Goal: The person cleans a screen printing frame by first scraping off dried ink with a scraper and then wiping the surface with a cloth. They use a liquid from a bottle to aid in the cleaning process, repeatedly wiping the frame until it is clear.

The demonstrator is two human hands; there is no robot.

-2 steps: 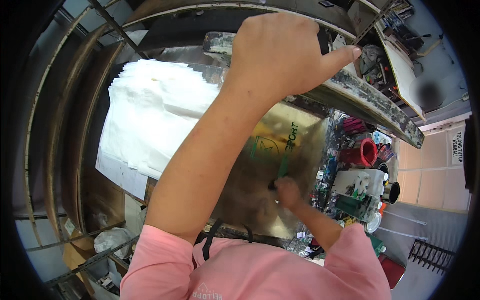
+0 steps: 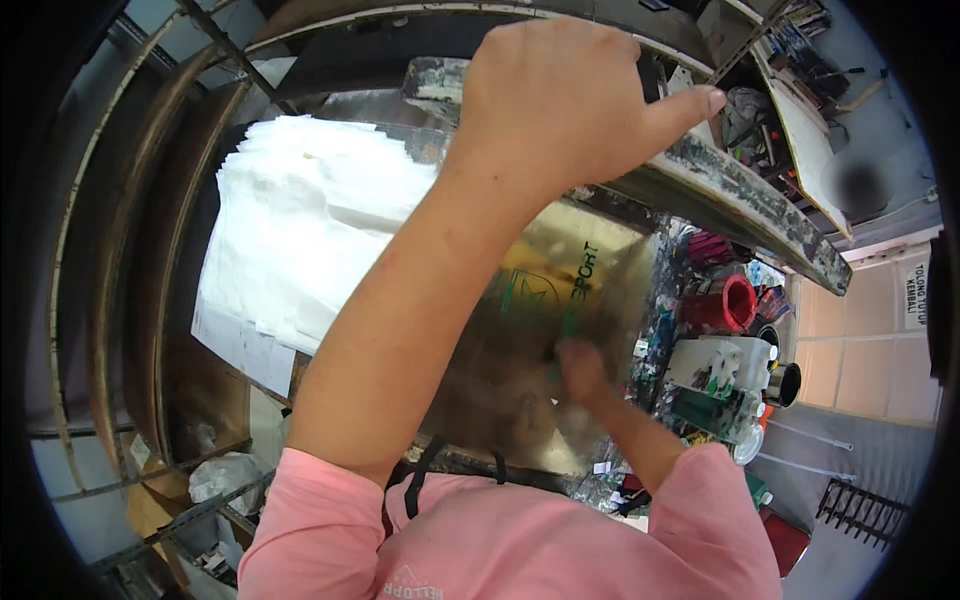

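Head view: left hand (image 2: 560,100) gripping frame (image 2: 720,195)

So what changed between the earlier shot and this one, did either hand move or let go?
Almost nothing visibly changed. The left hand is raised on the paint-stained frame as before. The right hand is low on the yellowish sheet, blurred, so it may be shifting slightly; what it grips is unclear. The white stack and paint pots stayed put.

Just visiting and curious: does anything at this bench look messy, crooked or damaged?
Yes. The raised frame under the left hand is crusted with flaking dried paint, and the bench edge beside the paint pots is heavily splattered. The white sheets are stacked unevenly, corners fanned out.
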